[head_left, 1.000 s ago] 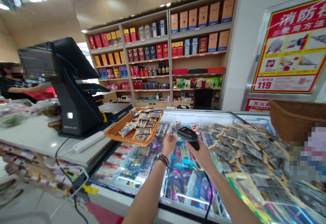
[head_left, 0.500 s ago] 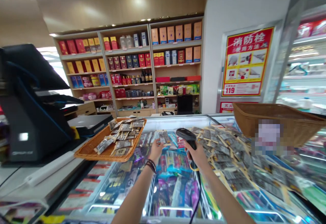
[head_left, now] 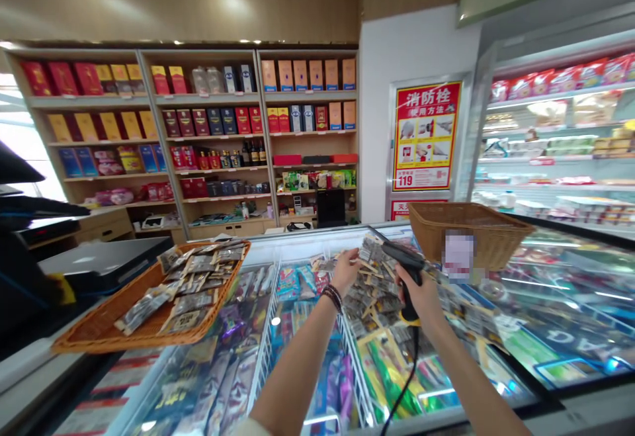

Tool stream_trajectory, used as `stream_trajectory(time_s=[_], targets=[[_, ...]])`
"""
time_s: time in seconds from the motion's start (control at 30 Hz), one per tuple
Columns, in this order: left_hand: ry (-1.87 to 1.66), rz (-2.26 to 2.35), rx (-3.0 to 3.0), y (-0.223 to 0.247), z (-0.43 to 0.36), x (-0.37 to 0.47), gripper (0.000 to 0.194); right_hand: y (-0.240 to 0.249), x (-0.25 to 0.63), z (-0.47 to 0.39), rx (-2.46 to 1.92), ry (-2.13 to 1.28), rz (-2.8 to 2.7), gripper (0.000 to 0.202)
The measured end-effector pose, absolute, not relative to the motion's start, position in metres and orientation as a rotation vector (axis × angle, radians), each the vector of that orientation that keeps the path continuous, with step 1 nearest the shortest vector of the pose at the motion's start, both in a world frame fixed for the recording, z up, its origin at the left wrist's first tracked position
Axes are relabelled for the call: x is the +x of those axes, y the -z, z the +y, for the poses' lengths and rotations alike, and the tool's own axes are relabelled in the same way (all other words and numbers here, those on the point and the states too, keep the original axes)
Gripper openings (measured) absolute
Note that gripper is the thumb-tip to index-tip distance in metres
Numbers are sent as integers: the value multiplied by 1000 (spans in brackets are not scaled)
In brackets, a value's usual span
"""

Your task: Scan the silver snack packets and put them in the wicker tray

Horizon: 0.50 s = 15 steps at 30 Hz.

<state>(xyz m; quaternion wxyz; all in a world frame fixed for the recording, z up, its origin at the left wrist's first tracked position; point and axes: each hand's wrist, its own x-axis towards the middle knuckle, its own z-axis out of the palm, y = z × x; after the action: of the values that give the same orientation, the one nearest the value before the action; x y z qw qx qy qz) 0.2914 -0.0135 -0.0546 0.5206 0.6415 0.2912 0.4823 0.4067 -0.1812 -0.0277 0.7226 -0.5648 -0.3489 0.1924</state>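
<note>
My right hand [head_left: 421,290] is wrapped round the grip of a black handheld barcode scanner [head_left: 403,256], its head pointing up and left. A cable [head_left: 409,376] hangs from the handle. My left hand [head_left: 346,269], with a beaded bracelet [head_left: 332,296] at the wrist, pinches a small packet [head_left: 371,249] by its near side, just in front of the scanner head. Both hands are above a pile of small dark packets with tan edges [head_left: 364,297] on a glass-topped freezer. An orange wicker tray [head_left: 133,340] to the left holds several similar packets.
A brown wicker basket [head_left: 486,241] stands on the freezer to the right. Wrapped goods lie under the glass [head_left: 213,383]. A dark flat device [head_left: 106,261] and a black terminal [head_left: 20,277] are at the left. Shelves of boxes [head_left: 213,135] line the far wall.
My view has turned to the right. My left hand with the packet and my right hand with the scanner have moved right, from over the wrapped goods to over the packet pile.
</note>
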Motion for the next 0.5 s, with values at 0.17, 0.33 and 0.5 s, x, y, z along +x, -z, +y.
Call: stream_trajectory(time_s=[0.17, 0.33, 0.5], targets=[[-1317, 909, 1809, 58, -18, 268, 55, 31, 405, -188, -1325, -396, -806, 54], [-1398, 1120, 1986, 72, -11, 170, 46, 41, 356, -170, -1322, -482, -950, 50], [-1466, 1338, 2122, 68, -12, 52, 40, 53, 281, -135, -1270, -690, -1165, 52]])
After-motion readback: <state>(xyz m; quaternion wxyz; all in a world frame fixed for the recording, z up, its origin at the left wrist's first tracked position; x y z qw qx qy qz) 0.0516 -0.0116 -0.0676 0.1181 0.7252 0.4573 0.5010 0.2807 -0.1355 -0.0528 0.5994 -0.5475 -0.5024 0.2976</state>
